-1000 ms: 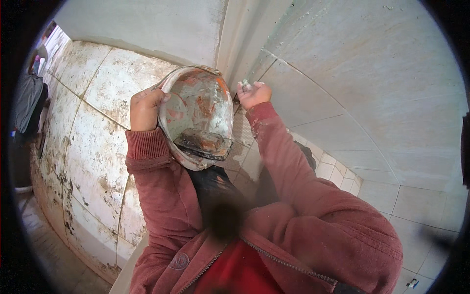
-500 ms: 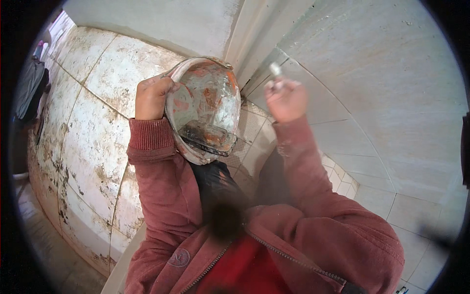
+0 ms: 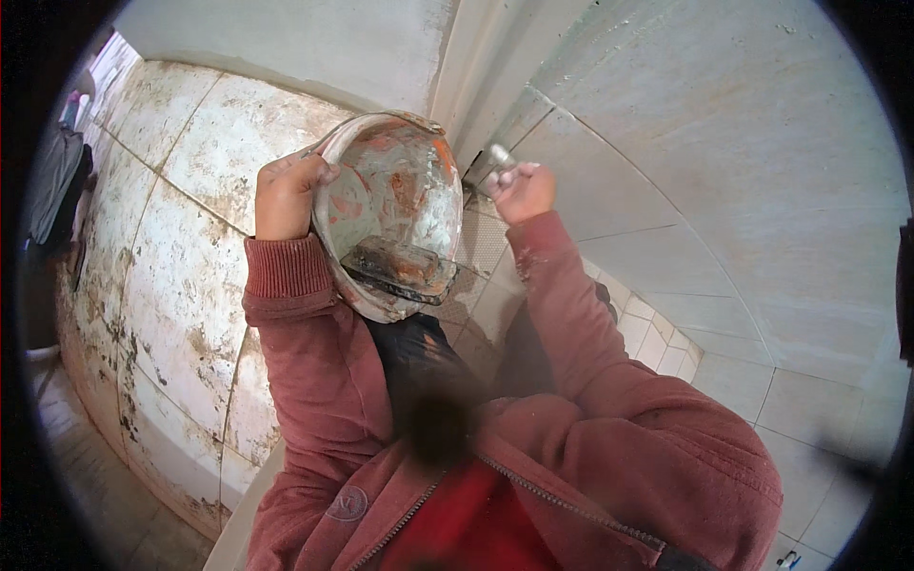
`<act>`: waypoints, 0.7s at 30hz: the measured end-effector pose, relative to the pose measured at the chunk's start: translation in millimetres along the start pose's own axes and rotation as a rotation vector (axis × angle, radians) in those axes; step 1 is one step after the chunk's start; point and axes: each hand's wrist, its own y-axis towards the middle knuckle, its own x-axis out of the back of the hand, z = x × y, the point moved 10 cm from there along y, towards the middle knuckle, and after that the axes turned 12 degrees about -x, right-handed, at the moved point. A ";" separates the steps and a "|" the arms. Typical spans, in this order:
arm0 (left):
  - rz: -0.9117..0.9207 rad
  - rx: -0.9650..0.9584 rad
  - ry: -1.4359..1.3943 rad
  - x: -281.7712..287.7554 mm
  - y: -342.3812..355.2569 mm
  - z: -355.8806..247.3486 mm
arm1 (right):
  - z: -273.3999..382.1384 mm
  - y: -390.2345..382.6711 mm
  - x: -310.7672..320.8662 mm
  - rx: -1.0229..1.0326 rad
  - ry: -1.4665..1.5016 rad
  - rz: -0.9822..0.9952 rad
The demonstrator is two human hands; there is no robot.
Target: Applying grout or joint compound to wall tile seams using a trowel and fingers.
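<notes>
My left hand (image 3: 290,190) grips the left rim of a round plastic bucket (image 3: 395,181), tilted toward me and smeared inside with grey, white and orange residue. A dark, caked rectangular tool (image 3: 400,271), perhaps a float, rests across the lower part of its opening. Just right of the bucket, near the wall joint, my right hand (image 3: 522,195) has curled fingers closed on a small whitish thing (image 3: 501,154), too blurred to identify.
Large wall tiles (image 3: 743,171) fill the right side, with smaller floor tiles (image 3: 647,338) below. A plain wall (image 3: 286,38) meets a pale vertical strip at the top. Stained white tiles (image 3: 181,295) lie at left; dark cloth (image 3: 57,181) appears at the far left edge.
My right hand moved rightward, then partly back left, ending right of where it began, with the whitish thing above its fingers. The bucket shifted slightly upward in the view with my left hand.
</notes>
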 end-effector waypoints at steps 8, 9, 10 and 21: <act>0.075 0.020 0.007 -15.7 2.7 3.9 | -29.2 51.2 29.0 -0.110 0.360 -0.135; 0.055 0.028 0.033 -12.5 0.9 3.8 | -25.5 46.8 9.0 -0.120 0.411 -0.007; 0.037 0.034 0.059 -9.7 0.8 3.4 | -24.4 42.2 -2.3 -0.126 0.410 -0.006; 0.010 0.011 -0.022 -8.4 10.2 8.9 | -32.4 44.8 83.3 -0.092 0.244 -0.253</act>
